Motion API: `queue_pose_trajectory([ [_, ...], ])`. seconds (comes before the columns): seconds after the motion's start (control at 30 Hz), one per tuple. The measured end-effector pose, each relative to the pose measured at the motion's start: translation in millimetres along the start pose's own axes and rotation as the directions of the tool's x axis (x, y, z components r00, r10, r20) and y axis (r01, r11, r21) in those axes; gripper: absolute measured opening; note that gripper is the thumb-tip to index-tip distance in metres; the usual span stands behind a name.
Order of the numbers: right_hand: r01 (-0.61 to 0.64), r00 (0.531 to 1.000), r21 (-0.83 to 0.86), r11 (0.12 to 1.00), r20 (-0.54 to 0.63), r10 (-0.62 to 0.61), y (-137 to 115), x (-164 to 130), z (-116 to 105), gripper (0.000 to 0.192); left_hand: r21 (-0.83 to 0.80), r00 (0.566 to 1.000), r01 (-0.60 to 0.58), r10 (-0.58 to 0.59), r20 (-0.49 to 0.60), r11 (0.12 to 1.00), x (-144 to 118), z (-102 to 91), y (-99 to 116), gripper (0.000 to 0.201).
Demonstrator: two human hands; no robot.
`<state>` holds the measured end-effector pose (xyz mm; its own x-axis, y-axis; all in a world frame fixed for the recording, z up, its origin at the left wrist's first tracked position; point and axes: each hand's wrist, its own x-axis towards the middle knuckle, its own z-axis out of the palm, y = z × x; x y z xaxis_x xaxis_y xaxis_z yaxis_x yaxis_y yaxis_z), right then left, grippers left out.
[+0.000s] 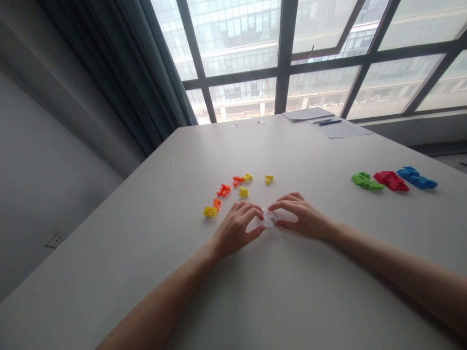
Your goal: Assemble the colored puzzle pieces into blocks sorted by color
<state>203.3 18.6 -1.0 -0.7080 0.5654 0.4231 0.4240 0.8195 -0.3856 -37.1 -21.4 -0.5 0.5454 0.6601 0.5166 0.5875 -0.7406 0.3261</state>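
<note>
Near the middle of the white desk [146, 272]: both hands joined over one small clear plastic piece [268, 218]. Left hand [235, 229] cupped on its left side, fingers [251, 210] curled and pinching the near-left edge against the thumb. Right hand [302, 217] arched on its right side, fingers [288, 200] bent down over the top, thumb tucked beneath, likewise pinching it. Piece itself resting on or held just above the desk; hard to tell which, since see-through and half covered.

Just beyond the left hand: a loose scatter of orange pieces [224, 190] and yellow pieces [243, 192], lying apart from one another. Well off to the right: a green block [366, 181], a red block [392, 181] and a blue block [416, 178] side by side in a row. At the far edge by the window: papers [308, 114] and a pen [330, 122].

By the look of it, a handling or fitting step on the clear piece, with two-handed grip already settled. Likely needed for a further move: steady hold with one hand, other freed to reach the nearest small piece, probably yellow or orange, then careful lining-up of its shape against the clear one. Delicate grip called for; small, slippery-looking parts.
</note>
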Motion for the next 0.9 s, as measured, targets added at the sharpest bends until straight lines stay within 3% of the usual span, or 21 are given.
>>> queue_pose_trajectory([
  [0.3,-0.009,1.0,0.019,1.0,-0.001,0.009,2.6,-0.7,1.3,0.031,-0.095,0.99,0.044,-0.057,-0.132,0.994,-0.6,-0.4,-2.9,0.009],
  [0.53,0.036,0.999,0.006,0.999,-0.004,-0.036,4.3,-0.6,0.9,0.026,-0.065,0.995,-0.048,0.042,-0.089,0.997,0.7,-1.7,-3.3,0.013],
  [0.8,0.026,1.0,0.011,1.0,-0.006,-0.026,3.2,-0.1,0.5,0.024,0.036,0.998,-0.061,0.061,0.001,0.998,-0.5,-1.4,-4.3,0.013],
  [0.9,0.025,1.0,0.012,1.0,-0.011,-0.025,3.2,-0.1,0.2,0.024,0.081,0.997,-0.077,0.075,0.023,0.994,0.0,-5.0,-1.4,0.023],
])
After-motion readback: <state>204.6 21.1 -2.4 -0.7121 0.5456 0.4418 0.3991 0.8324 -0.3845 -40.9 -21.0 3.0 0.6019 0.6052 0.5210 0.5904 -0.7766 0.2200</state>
